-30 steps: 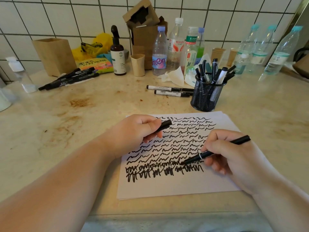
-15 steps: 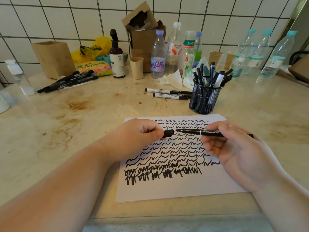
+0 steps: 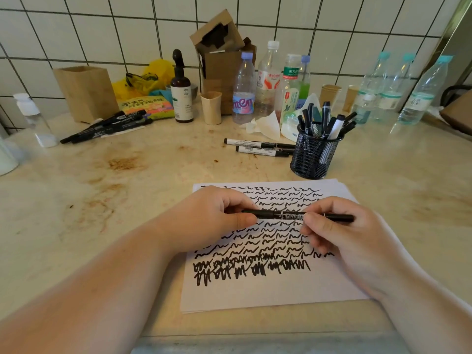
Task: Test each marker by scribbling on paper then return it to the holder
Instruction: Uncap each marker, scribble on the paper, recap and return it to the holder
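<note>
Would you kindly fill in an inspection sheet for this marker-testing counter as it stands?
Surface: pale stone counter with brown stains.
Job's things: white paper sheet full of black scribbles; black marker held level above it, cap on; black mesh holder with markers upright.
Clutter: two loose white-barrelled markers, a black marker pile, plastic bottles, cardboard boxes.
Grippers: left hand pinches the cap end; right hand grips the barrel.
Cables: nothing seen.
Surroundings: white tiled wall.
</note>
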